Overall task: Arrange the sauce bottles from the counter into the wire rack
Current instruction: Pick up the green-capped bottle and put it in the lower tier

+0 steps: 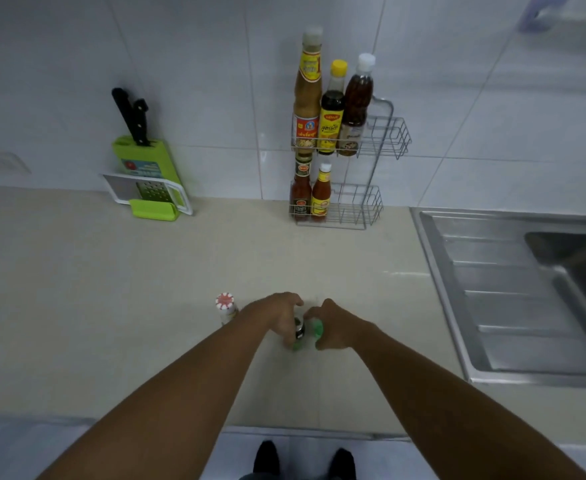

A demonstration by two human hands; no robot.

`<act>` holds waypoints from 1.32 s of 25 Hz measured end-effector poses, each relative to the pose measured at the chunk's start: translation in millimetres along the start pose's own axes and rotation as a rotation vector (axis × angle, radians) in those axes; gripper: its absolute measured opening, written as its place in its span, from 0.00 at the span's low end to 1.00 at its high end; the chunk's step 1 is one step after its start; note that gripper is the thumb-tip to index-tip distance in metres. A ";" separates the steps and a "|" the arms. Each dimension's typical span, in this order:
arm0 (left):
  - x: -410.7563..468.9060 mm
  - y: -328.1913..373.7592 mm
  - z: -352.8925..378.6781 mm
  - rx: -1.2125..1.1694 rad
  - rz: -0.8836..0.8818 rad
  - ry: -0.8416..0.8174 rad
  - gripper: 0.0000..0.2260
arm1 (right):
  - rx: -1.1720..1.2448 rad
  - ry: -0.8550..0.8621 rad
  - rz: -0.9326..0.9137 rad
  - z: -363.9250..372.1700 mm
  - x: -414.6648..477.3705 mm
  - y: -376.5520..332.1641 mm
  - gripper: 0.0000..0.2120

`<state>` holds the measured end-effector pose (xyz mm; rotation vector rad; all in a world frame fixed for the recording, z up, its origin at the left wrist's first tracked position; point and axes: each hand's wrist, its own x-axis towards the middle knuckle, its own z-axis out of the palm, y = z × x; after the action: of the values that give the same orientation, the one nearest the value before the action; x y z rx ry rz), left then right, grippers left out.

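A two-tier wire rack point(385, 140) stands against the tiled wall. Its upper tier holds three tall sauce bottles point(331, 112); its lower tier holds two small red sauce bottles point(310, 194) at the left end. Low on the counter, my left hand point(277, 315) is closed around a dark bottle point(299, 330) with a silvery top. Beside it my right hand point(336, 325) grips a bottle with a green cap point(317, 329). The two hands almost touch. A bottle with a red-and-white cap point(225, 306) stands free just left of my left hand.
A green knife block with black-handled knives point(135, 133) and a grater point(153, 192) lean on the wall at the left. A steel sink with drainboard point(513, 292) fills the right side. The beige counter point(111, 289) spreads between me and the rack.
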<state>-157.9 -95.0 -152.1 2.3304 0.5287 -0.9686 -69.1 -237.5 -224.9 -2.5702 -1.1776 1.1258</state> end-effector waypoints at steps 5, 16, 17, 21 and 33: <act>4.7 -26.8 52.9 -0.296 0.048 0.345 0.26 | 0.065 0.289 -0.008 38.1 -6.9 4.1 0.19; 4.5 -0.3 61.5 -0.656 0.286 0.670 0.11 | 0.450 0.434 -0.337 -87.3 -64.1 -2.0 0.20; 3.2 6.1 52.3 -0.669 0.305 0.672 0.11 | 0.430 0.431 -0.380 -103.5 -72.2 -1.6 0.19; -7.5 29.0 18.5 -0.709 0.306 0.540 0.11 | 0.246 0.428 -0.555 -152.6 -98.3 -1.6 0.19; -57.7 59.7 -77.6 -1.125 0.672 -0.582 0.15 | 0.184 0.374 -0.702 -254.7 -137.3 -26.4 0.21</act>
<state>-123.5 -100.5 -43.9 1.0126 -0.0149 -0.6741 24.4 -262.0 49.1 -1.8567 -1.5810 0.5358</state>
